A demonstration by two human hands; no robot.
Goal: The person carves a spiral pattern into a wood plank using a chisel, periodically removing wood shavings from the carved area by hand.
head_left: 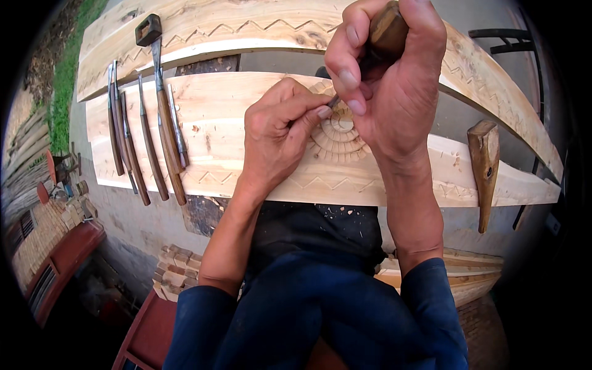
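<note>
My right hand (398, 92) is wrapped round the brown wooden handle (388, 31) of a carving chisel, above the middle of a pale wooden board (216, 123). Thumb and forefinger of my left hand (280, 132) pinch the chisel's thin metal blade (333, 100) low down, close to the wood. Beneath the blade lies a round carved pattern (339, 132) of rings cut into small segments. My right hand covers part of it, and the exact cutting edge is hard to make out. A zigzag line is carved along the board's near edge.
Several long-handled chisels (146, 135) lie across the board's left part, beside a tool with a dark square metal head (148, 31). At right rests a tapered wooden club (485, 163). Another zigzag-carved plank (246, 31) lies beyond. Small wood blocks (176, 271) are stacked below left.
</note>
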